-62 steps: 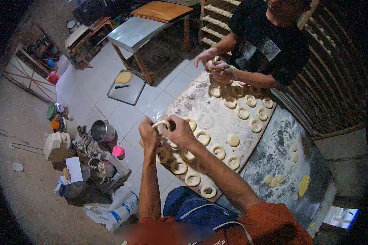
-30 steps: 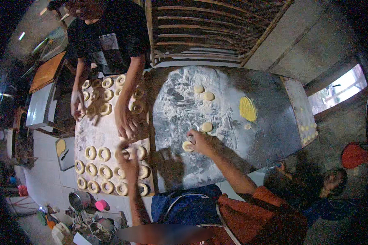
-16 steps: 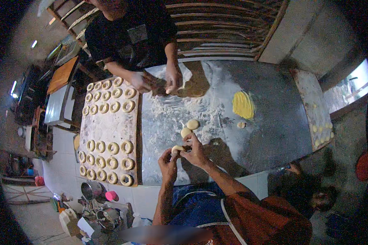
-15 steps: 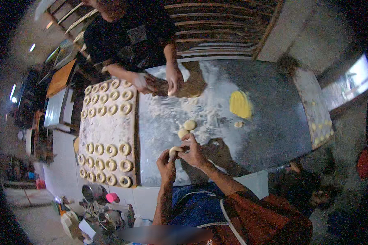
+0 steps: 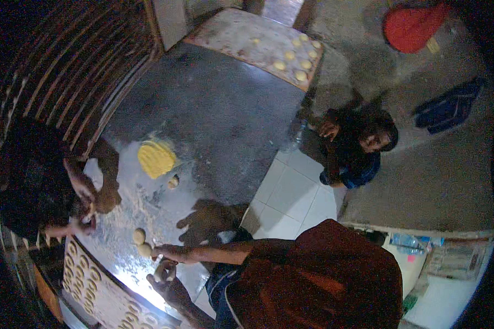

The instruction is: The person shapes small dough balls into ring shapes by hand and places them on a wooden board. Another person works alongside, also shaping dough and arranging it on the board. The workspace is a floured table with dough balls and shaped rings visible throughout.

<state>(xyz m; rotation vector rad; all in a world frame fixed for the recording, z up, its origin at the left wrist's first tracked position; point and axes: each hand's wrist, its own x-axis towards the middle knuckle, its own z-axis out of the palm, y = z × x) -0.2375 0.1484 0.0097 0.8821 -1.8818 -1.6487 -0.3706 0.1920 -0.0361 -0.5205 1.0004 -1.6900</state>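
Low over the floury table (image 5: 219, 126), my two hands are close together. My left hand (image 5: 169, 282) is curled around a small pale piece of dough (image 5: 169, 271), mostly covered by the fingers. Just above it, my right hand (image 5: 173, 253) has its fingers bent and drawn together; whatever is between them is too blurred to make out. Its fingertips are right beside a round dough ball (image 5: 144, 250). A second dough ball (image 5: 139, 236) touches that one on the side away from me.
A co-worker's hands (image 5: 85, 211) work at the left edge, near a board (image 5: 107, 293) of dough rings. A yellow slab (image 5: 156, 159) and a small lump (image 5: 173, 181) lie mid-table. Another board (image 5: 230, 38) with dough pieces stands far off. Someone sits low (image 5: 362, 142) at the right.
The whole view has swung to the right, so the ring board now shows at lower left and the seated person is in sight. My hands stay close together beside the dough balls.
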